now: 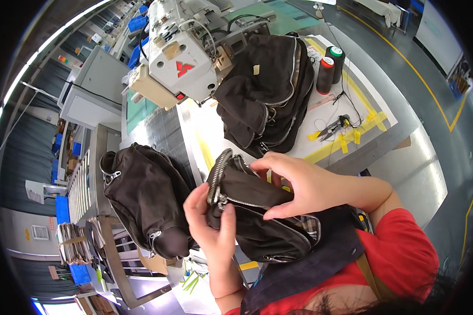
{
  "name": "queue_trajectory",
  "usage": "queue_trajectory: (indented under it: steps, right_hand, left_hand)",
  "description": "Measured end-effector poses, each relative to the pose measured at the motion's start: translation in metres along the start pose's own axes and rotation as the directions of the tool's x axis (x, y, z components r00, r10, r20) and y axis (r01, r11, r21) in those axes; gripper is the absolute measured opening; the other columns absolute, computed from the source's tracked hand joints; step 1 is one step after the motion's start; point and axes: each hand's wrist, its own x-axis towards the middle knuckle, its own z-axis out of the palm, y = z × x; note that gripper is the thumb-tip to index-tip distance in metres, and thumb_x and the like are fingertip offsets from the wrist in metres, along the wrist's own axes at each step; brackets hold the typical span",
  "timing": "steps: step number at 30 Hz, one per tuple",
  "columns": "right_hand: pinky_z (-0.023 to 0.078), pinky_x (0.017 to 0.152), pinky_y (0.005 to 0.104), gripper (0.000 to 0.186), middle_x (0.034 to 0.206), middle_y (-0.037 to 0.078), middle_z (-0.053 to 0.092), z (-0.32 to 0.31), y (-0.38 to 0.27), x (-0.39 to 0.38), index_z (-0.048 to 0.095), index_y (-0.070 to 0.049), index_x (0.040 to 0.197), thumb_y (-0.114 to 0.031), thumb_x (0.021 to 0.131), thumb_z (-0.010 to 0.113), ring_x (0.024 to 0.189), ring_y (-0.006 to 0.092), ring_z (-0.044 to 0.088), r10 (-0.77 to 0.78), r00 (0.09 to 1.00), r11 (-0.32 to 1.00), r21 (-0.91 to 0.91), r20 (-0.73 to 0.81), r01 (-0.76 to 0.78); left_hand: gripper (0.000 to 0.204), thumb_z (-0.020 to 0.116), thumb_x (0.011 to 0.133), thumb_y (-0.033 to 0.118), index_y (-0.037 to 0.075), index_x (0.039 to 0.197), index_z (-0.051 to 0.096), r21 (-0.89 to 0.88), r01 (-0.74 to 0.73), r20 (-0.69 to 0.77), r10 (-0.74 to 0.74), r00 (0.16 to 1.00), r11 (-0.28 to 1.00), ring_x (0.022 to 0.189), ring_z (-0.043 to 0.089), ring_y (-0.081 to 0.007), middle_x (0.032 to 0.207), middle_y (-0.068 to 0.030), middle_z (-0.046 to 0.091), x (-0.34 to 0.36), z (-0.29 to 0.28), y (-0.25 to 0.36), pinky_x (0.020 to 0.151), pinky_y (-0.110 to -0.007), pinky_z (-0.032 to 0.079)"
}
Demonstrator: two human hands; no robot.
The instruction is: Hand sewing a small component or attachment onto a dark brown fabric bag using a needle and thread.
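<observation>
The near edge of the bench (423, 149) is where the dark zippered bag (263, 223) is held, tilted; whether the bench bears any of its weight cannot be told. The left hand (214, 228) has its thumb and fingers curled and part-way open around the bag's left end, close to the zip pull. The right hand (315, 181) is spread wider, its thumb on the bag's near face and its fingers over the upper edge, their tips partly hidden.

A second dark bag (150, 197) lies at the bench's left edge. A third bag (268, 89) sits toward the far edge, just beside the pale sewing machine (181, 71). A white sheet (365, 94) with yellow tape (376, 122) along its border covers the bench top toward the right edge; on it stand a red-topped thread cone (325, 77) and a green-topped thread cone (335, 60), with dark snips (331, 127) lying nearer, among loose thread.

Beyond the right edge, a yellow line (399, 52) crosses the grey floor (441, 63). Off the left edge are stacked bundles (73, 244), blue bins (76, 148) and dark curtains (31, 173).
</observation>
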Motion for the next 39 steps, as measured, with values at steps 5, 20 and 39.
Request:
queue_trajectory:
  steps: [5, 20, 39]
  right_hand:
    - [0.050, 0.064, 0.0334, 0.055, 0.102, 0.009, 0.056, 0.001, -0.001, 0.000, 0.050, -0.010, 0.118, -0.007, 0.066, 0.068, 0.078, 0.0254, 0.060, -0.347, 0.921, 0.843, -0.487, -0.174, 0.226]
    - [0.042, 0.061, 0.0224, 0.024, 0.079, 0.001, 0.053, -0.007, -0.001, -0.001, 0.057, -0.004, 0.099, -0.017, 0.079, 0.065, 0.070, 0.0079, 0.049, -0.172, 0.974, 0.974, 0.174, 0.145, 0.146]
    - [0.044, 0.079, 0.0357, 0.036, 0.111, 0.004, 0.053, 0.010, -0.007, 0.008, 0.058, -0.011, 0.103, -0.009, 0.068, 0.066, 0.100, 0.0236, 0.053, -0.655, 0.735, 0.561, -0.765, -0.176, 0.316]
  left_hand:
    - [0.039, 0.056, 0.078, -0.001, -0.001, 0.114, 0.042, -0.051, 0.110, 0.068, -0.106, 0.992, 0.993, 0.083, 0.052, -0.0109, 0.096, -0.0101, 0.058, 0.006, -0.008, 0.005, 0.077, -0.022, 0.040]
    - [0.033, 0.050, 0.076, 0.009, -0.002, 0.106, 0.045, -0.463, 0.023, -0.006, -0.029, 1.000, 0.886, 0.081, 0.056, -0.0156, 0.091, -0.0107, 0.057, 0.002, -0.023, -0.043, 0.074, -0.026, 0.046]
    - [0.028, 0.055, 0.074, 0.003, 0.001, 0.100, 0.044, -0.728, 0.058, -0.018, -0.104, 0.994, 0.683, 0.081, 0.056, -0.0155, 0.088, -0.0083, 0.055, 0.000, -0.028, -0.054, 0.074, -0.027, 0.049]
